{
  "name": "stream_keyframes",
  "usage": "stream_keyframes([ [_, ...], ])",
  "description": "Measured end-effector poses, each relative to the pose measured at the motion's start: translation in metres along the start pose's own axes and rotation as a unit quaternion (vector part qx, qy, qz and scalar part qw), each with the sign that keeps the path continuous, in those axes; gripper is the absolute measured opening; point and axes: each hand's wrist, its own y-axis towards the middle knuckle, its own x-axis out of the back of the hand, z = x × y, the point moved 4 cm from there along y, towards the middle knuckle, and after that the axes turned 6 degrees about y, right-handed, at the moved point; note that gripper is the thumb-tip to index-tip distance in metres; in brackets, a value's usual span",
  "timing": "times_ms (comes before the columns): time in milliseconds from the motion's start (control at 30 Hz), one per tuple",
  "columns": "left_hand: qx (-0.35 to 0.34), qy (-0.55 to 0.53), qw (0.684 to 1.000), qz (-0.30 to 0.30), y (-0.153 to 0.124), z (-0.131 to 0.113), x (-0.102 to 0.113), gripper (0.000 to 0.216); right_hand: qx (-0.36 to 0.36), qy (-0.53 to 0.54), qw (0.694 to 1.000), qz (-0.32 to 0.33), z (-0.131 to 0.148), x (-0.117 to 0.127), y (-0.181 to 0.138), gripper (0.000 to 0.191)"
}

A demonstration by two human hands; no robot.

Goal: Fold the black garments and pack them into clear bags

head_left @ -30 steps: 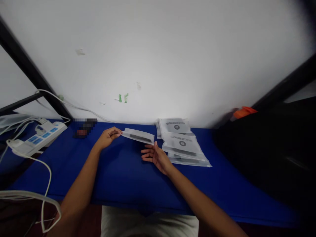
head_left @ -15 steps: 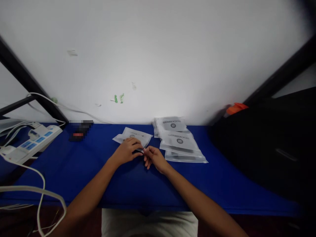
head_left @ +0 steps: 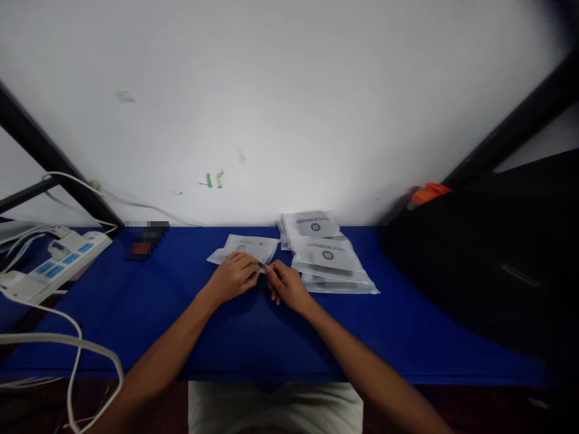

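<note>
A frosted zip bag (head_left: 253, 243) lies tilted on the blue table, its near edge partly hidden by my fingers. My left hand (head_left: 236, 277) is closed on the bag's near edge, thumb below and fingers on top. My right hand (head_left: 287, 284) pinches the bag's near right corner, right beside the left fingertips. A small dark bit shows between the two hands; I cannot make out what it is. To the right lie several more frosted zip bags (head_left: 326, 255) printed ROCKBROS, overlapping in a loose pile.
A white power strip (head_left: 58, 265) with cables sits at the left edge of the blue table (head_left: 262, 349). A dark object (head_left: 145, 244), partly pixelated, lies near the wall. A large black bag or cloth (head_left: 479, 259) with an orange piece (head_left: 429, 193) fills the right side.
My right hand has shifted slightly right along the bag's near edge, and a small dark bit now shows between the fingertips. The view has tilted a little.
</note>
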Motion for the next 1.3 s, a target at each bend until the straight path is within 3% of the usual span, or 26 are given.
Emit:
stream_keyframes([
  [233,0.106,0.023,0.992,-0.071,-0.016,0.056,0.029,0.012,0.032,-0.065,0.995,-0.068,0.026,0.034,-0.002,0.035],
  [500,0.144,-0.016,0.988,-0.054,-0.027,0.078,0.04,0.011,0.032,-0.034,0.995,-0.093,0.029,0.047,0.0,0.037],
  [633,0.164,-0.032,0.986,0.0,-0.03,0.08,0.037,0.009,0.028,-0.043,0.995,-0.091,0.026,0.054,0.002,0.036],
  [833,0.176,-0.07,0.975,0.118,-0.026,0.064,0.006,0.014,0.033,-0.146,0.988,-0.048,0.013,0.043,0.01,0.034],
  [967,0.215,-0.025,0.971,0.106,-0.024,0.06,-0.002,0.011,0.102,-0.275,0.949,-0.117,0.018,0.036,0.006,0.026],
  [1033,0.236,-0.004,0.968,0.085,-0.023,0.058,0.0,0.01,0.154,-0.329,0.924,-0.121,0.025,0.025,0.001,0.021],
  [1167,0.241,0.019,0.968,0.067,-0.019,0.049,0.001,0.008,0.3,-0.47,0.827,0.071,0.034,-0.028,-0.003,0.027],
  [1233,0.236,0.026,0.969,0.069,-0.018,0.047,0.002,0.01,0.311,-0.519,0.787,0.125,0.034,-0.049,0.004,0.036],
  [1300,0.237,0.036,0.968,0.07,-0.018,0.048,0.002,0.013,0.271,-0.569,0.767,0.118,0.031,-0.059,0.018,0.039],
])
